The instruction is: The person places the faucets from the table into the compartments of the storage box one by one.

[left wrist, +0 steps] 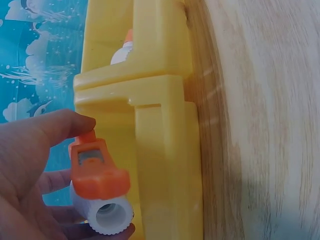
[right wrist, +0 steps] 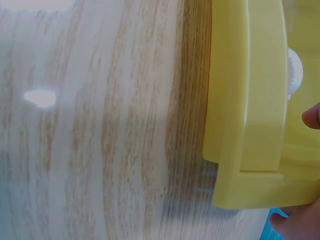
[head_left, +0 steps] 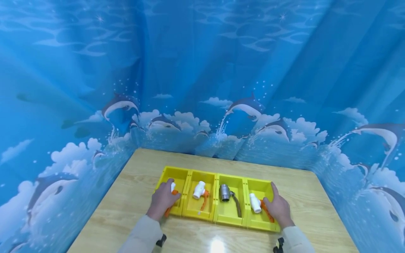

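Note:
My left hand [head_left: 162,200] is at the leftmost compartment of a row of yellow bins [head_left: 200,215]. It holds a white plastic ball valve [left wrist: 102,212] with an orange lever [left wrist: 100,182], thumb at the lever and the other fingers around the white body. In the left wrist view the valve's round open end faces the camera, above the bin. At the far right end, my right hand [head_left: 280,209] grips the side wall of the last yellow bin [right wrist: 262,110], thumb inside and fingers outside. Inside that bin lies another white valve [head_left: 255,203] with an orange lever.
Between the hands, one compartment holds a white valve [head_left: 199,189] with an orange lever, and the adjacent one a grey metal fitting [head_left: 225,193] with a dark lever [head_left: 236,205]. The bins stand on a wood-grain table [head_left: 126,191]. A blue dolphin-print curtain [head_left: 202,77] encloses its back and sides.

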Tool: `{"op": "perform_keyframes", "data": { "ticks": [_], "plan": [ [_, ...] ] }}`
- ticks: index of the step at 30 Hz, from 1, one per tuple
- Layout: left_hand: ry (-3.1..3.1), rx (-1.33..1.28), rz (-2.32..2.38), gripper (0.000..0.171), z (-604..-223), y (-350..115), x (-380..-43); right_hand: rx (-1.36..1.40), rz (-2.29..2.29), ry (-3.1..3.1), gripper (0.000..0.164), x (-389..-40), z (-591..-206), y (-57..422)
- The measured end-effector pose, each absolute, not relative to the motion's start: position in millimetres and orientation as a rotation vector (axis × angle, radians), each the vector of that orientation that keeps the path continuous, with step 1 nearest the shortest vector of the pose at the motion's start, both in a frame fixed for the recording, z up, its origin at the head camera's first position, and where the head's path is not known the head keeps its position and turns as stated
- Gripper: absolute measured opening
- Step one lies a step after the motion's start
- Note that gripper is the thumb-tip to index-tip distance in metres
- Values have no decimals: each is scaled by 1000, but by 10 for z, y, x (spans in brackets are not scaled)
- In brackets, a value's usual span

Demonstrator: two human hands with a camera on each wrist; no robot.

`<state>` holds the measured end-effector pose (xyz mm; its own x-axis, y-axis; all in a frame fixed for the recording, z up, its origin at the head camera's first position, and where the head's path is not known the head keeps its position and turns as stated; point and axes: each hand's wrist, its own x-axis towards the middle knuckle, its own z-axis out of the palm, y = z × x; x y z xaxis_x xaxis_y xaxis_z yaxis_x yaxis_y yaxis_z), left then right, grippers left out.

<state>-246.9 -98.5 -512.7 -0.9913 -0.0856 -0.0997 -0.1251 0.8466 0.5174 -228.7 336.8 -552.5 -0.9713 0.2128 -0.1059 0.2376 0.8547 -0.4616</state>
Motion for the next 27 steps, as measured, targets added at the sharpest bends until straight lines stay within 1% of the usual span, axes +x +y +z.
{"op": "perform_keyframes", "data": {
  "ticks": [8, 23, 27],
  "plan": [
    [2985, -122, 782, 63, -5165, -984, -2516, 386, -750, 2957, 79, -2302, -5523, 3359],
    [2923, -182, 873, 65, -5273, -987, -2668, 372, -708, 2982, 79, -2326, -5547, 3381],
    [2934, -173, 879, 63, -5298, -1014, -2682, 362, -704, 2988, 79, -2316, -5562, 3366]
  ]
}}
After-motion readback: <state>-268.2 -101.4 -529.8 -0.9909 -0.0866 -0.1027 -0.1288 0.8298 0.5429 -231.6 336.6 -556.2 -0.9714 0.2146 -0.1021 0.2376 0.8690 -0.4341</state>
